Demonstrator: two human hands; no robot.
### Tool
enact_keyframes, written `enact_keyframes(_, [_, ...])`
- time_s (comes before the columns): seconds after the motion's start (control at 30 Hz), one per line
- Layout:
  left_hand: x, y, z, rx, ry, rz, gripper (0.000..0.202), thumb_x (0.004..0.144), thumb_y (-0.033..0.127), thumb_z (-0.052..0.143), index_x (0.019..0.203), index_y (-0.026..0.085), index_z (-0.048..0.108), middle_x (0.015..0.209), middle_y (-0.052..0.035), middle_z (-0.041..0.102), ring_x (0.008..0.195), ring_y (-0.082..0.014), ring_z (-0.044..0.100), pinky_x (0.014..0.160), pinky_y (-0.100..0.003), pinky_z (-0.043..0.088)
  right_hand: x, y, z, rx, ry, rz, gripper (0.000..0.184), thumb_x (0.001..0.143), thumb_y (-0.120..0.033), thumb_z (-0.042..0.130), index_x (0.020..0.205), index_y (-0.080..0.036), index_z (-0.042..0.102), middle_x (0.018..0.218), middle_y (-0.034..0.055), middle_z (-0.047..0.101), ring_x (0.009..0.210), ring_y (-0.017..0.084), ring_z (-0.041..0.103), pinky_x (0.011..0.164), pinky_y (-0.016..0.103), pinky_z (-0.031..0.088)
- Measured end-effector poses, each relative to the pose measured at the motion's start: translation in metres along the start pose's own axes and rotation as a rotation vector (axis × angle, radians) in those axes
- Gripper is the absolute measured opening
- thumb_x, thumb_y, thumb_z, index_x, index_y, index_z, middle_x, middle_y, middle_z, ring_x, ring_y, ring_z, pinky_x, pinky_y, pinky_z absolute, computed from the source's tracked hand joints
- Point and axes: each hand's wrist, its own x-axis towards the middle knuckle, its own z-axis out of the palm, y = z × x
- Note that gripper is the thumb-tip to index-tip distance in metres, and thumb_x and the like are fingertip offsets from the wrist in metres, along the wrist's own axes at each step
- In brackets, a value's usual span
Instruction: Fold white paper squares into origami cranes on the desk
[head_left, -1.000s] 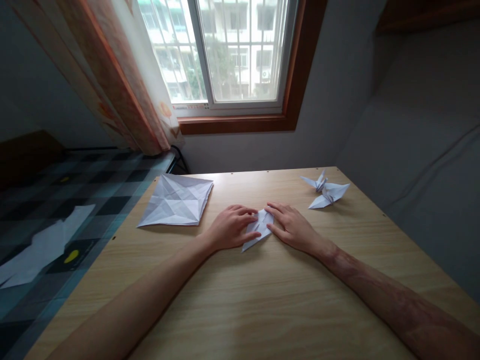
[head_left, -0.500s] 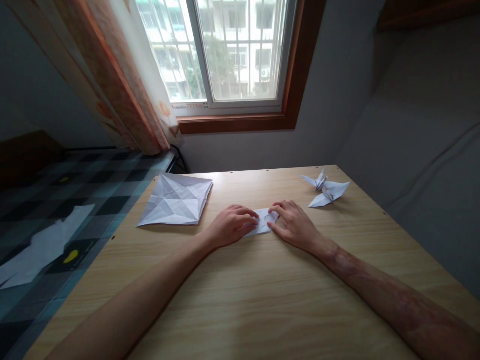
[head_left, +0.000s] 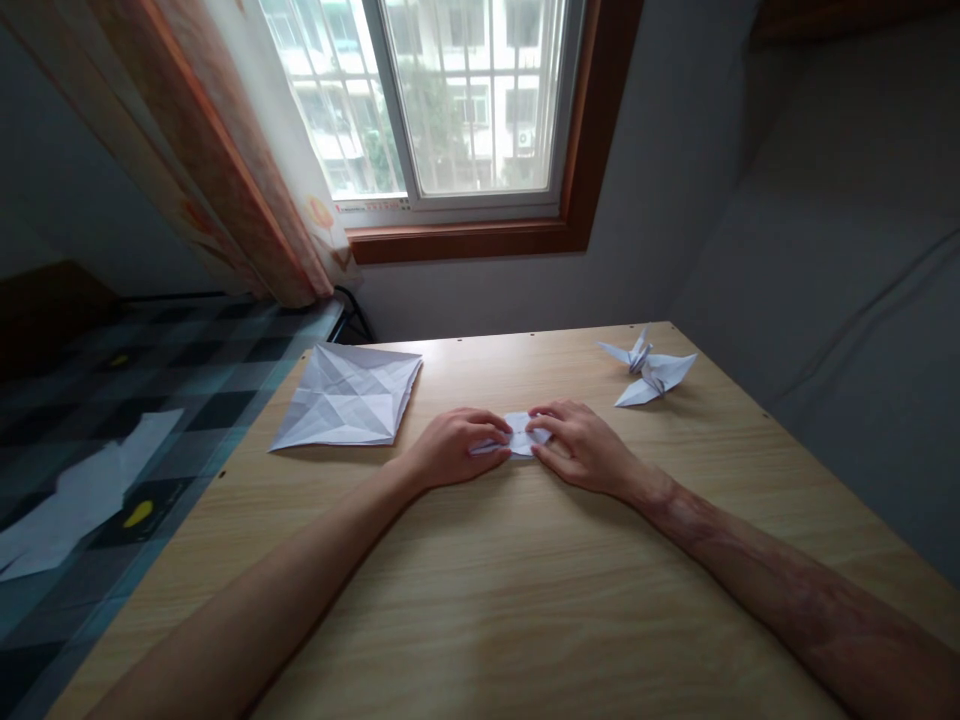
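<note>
A small folded piece of white paper (head_left: 520, 440) lies on the wooden table between my hands. My left hand (head_left: 459, 447) grips its left end, fingertips above and thumb at the near edge. At the right end, my right hand (head_left: 577, 445) holds the paper between curled fingers and thumb. My fingers cover both ends, so the full folded shape is partly hidden.
Creased white sheets (head_left: 351, 395) lie at the table's back left. Two paper cranes (head_left: 651, 372) sit at the back right. Left of the table (head_left: 480, 600), a torn white paper (head_left: 82, 500) rests on a checked bed cover (head_left: 217, 350). A window is behind.
The folded paper has turned and shifted slightly between my fingers, now lying more level. Both hands stay at its ends. The whole view has shifted a little.
</note>
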Motion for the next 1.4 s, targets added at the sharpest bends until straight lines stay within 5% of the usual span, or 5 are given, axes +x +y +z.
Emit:
enact_keyframes(0.17, [0.001,0.0007,-0.0026,0.013,0.012,0.018,0.022,0.108,0.032,0.063,0.105,0.024,0.084,0.114,-0.0067,0.085,0.099,-0.0197,0.081,0.096,-0.034,0.061,-0.0003,-0.0019,-0.0014,-0.01,-0.026,-0.052,0.034,0.098,-0.037,0.079,0.129,-0.025,0.071,0.137,0.0124,0.074,0.123,0.033,0.067,0.11,0.053,0.05])
enact_keyframes(0.4, [-0.0004,-0.0033,-0.0033,0.068,-0.007,0.077,0.02,0.108,0.03,0.062,0.105,0.024,0.081,0.107,-0.0061,0.084,0.097,-0.0196,0.079,0.098,-0.037,0.059,0.0025,0.0025,0.0055,-0.042,0.016,-0.097,0.018,0.11,-0.029,0.062,0.12,-0.028,0.077,0.122,0.0076,0.079,0.11,0.028,0.07,0.104,0.047,0.052])
enact_keyframes(0.7, [-0.0002,0.0001,-0.0049,0.054,-0.048,0.041,0.008,0.096,0.025,0.067,0.098,0.024,0.076,0.099,-0.0065,0.078,0.088,-0.0204,0.072,0.086,-0.034,0.057,0.0026,-0.0002,0.004,-0.007,0.002,-0.114,0.012,0.106,-0.035,0.07,0.109,-0.026,0.078,0.108,0.0091,0.077,0.098,0.027,0.069,0.092,0.045,0.055])
enact_keyframes(0.93, [-0.0005,-0.0017,-0.0038,0.059,-0.059,0.019,0.024,0.1,0.046,0.074,0.095,0.023,0.074,0.097,-0.0065,0.075,0.087,-0.0203,0.07,0.081,-0.032,0.054,0.003,-0.0021,0.0035,-0.039,-0.034,-0.112,0.014,0.106,-0.038,0.07,0.105,-0.025,0.074,0.105,0.0097,0.074,0.097,0.028,0.066,0.088,0.043,0.054])
enact_keyframes(1.4, [0.0027,-0.0042,-0.0003,-0.062,-0.059,-0.057,0.016,0.104,0.027,0.063,0.096,0.02,0.075,0.085,-0.0038,0.074,0.078,-0.0168,0.067,0.078,-0.03,0.051,0.0065,0.0022,0.0068,0.134,0.01,0.013,0.01,0.103,-0.015,0.065,0.099,-0.023,0.069,0.092,0.0058,0.07,0.091,0.025,0.064,0.084,0.038,0.052])
